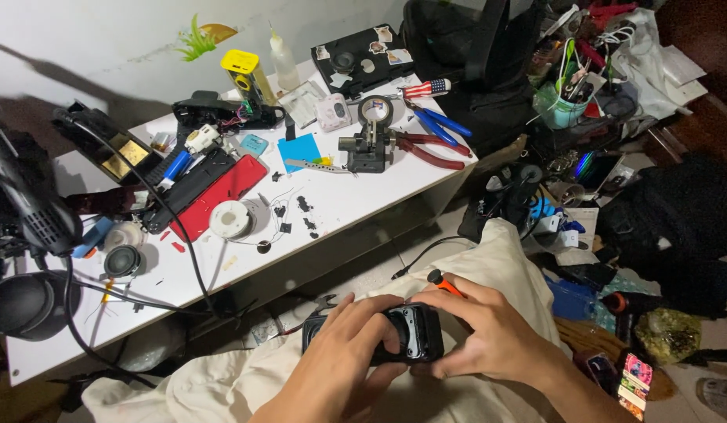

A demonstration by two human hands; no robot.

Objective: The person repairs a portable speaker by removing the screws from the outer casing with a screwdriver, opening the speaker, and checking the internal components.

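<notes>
Both my hands grip a small black box-shaped device (412,330) resting on my lap, which is covered by cream cloth (489,258). My left hand (344,356) wraps its near left side, fingers over the top. My right hand (481,329) clasps its right side and also pinches an orange-handled screwdriver (444,283) that sticks out up-left past the fingers. The device's face shows a grey rounded frame.
A low white table (356,204) stands ahead with a red plate (222,192), solder spool (229,219), small vise (369,149), pliers (430,149), yellow box (242,70), speaker parts (122,260) and black cables (168,227). Bags, a cup of tools (563,98) and clutter fill the floor at right.
</notes>
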